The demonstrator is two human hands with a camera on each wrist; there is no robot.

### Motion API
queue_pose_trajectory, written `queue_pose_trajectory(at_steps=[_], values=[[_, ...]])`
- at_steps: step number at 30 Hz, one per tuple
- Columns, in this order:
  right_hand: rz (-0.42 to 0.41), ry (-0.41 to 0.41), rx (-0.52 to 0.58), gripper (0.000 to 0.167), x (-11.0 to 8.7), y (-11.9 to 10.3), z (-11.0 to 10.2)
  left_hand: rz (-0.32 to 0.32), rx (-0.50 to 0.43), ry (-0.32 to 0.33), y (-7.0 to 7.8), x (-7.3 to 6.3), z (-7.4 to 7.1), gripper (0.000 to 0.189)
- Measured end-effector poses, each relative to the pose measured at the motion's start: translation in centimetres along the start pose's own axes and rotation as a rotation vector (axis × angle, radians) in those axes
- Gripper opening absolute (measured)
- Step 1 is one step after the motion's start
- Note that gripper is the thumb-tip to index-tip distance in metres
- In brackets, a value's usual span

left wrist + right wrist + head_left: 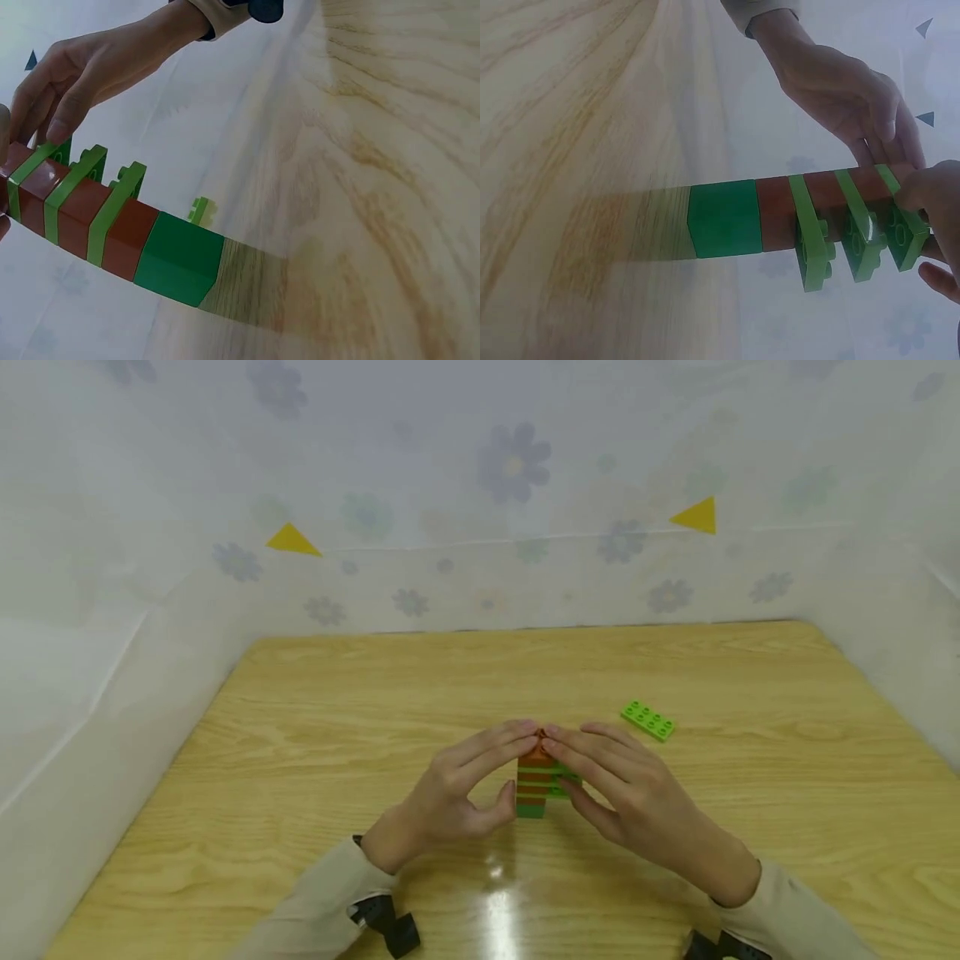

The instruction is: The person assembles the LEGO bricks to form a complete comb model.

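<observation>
A narrow tower of toy building bricks (531, 793) stands upright on the table. Its base is a dark green brick (724, 219); above it, brown bricks alternate with light green plates (116, 214) that jut out to the right. My left hand (457, 785) rests its extended fingertips on the tower's top, and its thumb is beside the left face with a small gap in the right wrist view. From the other side, my right hand (637, 785) holds the upper end, fingers on the top and thumb at the plates. Fingers partly hide the topmost brick.
One loose light green plate with studs (648, 721) lies on the wooden table (375, 685), behind and right of the tower. Flower-patterned white sheeting (450, 485) encloses the back and sides, with yellow triangles (697, 517) on it.
</observation>
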State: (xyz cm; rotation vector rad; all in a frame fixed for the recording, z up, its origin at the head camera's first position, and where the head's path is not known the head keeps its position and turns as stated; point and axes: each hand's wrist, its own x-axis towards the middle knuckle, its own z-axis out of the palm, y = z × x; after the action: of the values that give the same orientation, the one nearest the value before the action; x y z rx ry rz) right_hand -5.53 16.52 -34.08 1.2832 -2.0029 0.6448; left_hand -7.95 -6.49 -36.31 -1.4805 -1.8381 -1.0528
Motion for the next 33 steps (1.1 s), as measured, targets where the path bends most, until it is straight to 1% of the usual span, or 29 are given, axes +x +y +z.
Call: queue_pose_trajectory(at_steps=[4, 7, 8, 10, 12, 14, 15, 17, 20, 22, 24, 26, 29, 33], values=[[0.025, -0.013, 0.020, 0.042, 0.0, 0.0, 0.1, -0.004, -0.006, 0.016, 0.1, -0.2, -0.1, 0.041], [0.031, -0.024, 0.029, 0.043, 0.0, 0.1, 0.4, -0.036, -0.038, 0.045, 0.2, -0.4, -0.2, 0.041], [0.031, -0.026, 0.032, 0.043, 0.0, 0.1, 0.5, -0.055, -0.048, 0.056, 0.3, -0.4, -0.3, 0.041], [0.032, -0.026, 0.044, 0.043, 0.0, 0.2, 0.6, -0.116, -0.077, 0.074, 0.4, -0.5, -0.3, 0.041], [0.034, -0.024, 0.059, 0.043, 0.0, 0.3, 0.6, -0.206, -0.110, 0.058, 0.4, -0.5, -0.3, 0.048], [0.036, -0.024, 0.070, 0.043, -0.1, 0.4, 0.5, -0.299, -0.133, 0.002, 0.4, -0.5, -0.3, 0.059], [0.035, -0.024, 0.074, 0.044, -0.1, 0.4, 0.5, -0.351, -0.140, -0.040, 0.4, -0.5, -0.4, 0.065], [0.034, -0.024, 0.072, 0.044, -0.1, 0.4, 0.5, -0.459, -0.144, -0.148, 0.3, -0.4, -0.5, 0.077], [0.022, -0.020, 0.057, 0.045, -0.1, 0.3, 0.6, -0.614, -0.112, -0.312, 0.2, -0.1, -0.8, 0.089], [0.014, -0.018, 0.045, 0.045, -0.1, 0.1, 0.6, -0.677, -0.092, -0.398, 0.0, 0.3, -1.0, 0.092], [0.010, -0.020, 0.041, 0.045, 0.0, -0.1, 0.6, -0.706, -0.092, -0.454, -0.2, 0.6, -1.1, 0.091], [0.016, -0.030, 0.043, 0.045, 0.0, -0.3, 0.6, -0.707, -0.116, -0.477, -0.4, 0.7, -1.2, 0.088], [0.034, -0.051, 0.059, 0.045, 0.2, -0.5, 0.5, -0.697, -0.158, -0.486, -0.7, 0.6, -1.3, 0.082], [0.071, -0.098, 0.083, 0.045, 0.3, -0.5, 0.1, -0.676, -0.186, -0.487, -1.0, 0.5, -1.3, 0.078]])
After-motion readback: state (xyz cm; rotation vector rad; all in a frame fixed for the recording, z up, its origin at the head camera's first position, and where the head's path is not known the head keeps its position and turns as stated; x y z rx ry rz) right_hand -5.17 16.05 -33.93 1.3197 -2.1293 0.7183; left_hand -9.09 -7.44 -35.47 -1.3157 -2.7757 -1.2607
